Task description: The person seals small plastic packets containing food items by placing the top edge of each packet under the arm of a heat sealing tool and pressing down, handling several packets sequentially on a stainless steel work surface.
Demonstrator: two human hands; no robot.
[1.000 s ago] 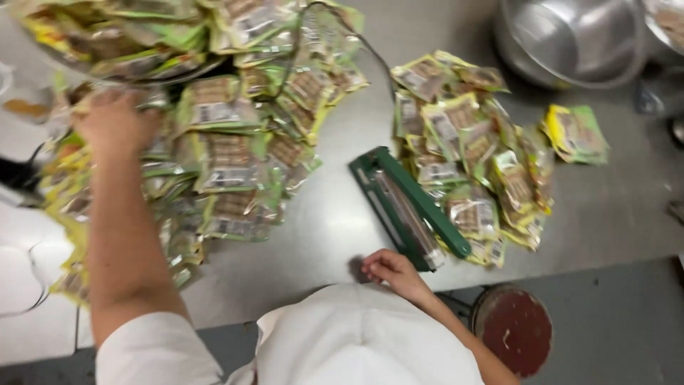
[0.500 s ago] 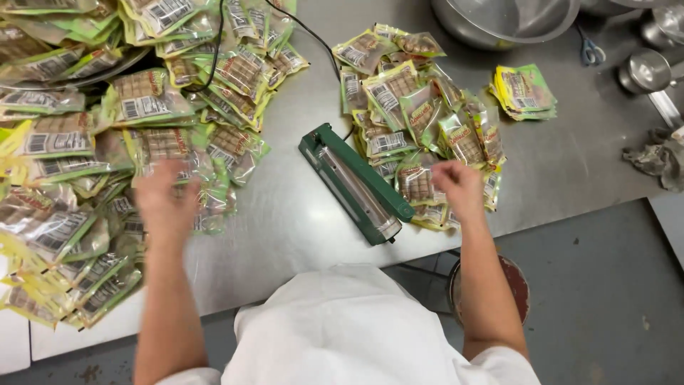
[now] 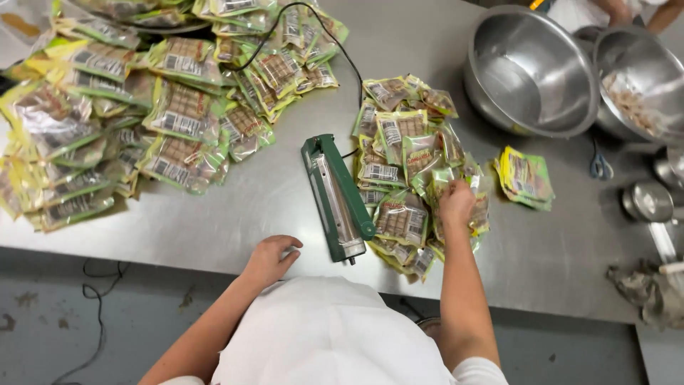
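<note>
Two bare hands work over a steel table point(image 3: 235, 214), with a green heat sealer point(image 3: 337, 196) lying long and narrow near the table's front edge as the fixed mark for everything else. To the sealer's right, touching its side, lies a heap of filled packets point(image 3: 402, 153), clear-fronted with green and yellow borders, overlapping one another in no order. The right hand point(image 3: 456, 203) rests on the near right part of that heap, its fingers curled down onto a packet; whether it grips the packet or only presses on it cannot be told. The left hand point(image 3: 271, 258) sits at the table's front edge, just left of the sealer's near end, palm down, fingers loosely bent, holding nothing and not touching the sealer. Far to the sealer's left and behind it spreads a much larger pile of packets point(image 3: 164, 107) of the same kind, covering the table's back left corner. A black cord point(image 3: 335, 50) runs from behind the sealer up across that pile. Right of the small heap lies a short stack of flat packets point(image 3: 526, 177), apart from it. Behind and to the right of the sealer stand two steel bowls point(image 3: 531, 71), touching each other, the farther one with pale pieces inside.
</note>
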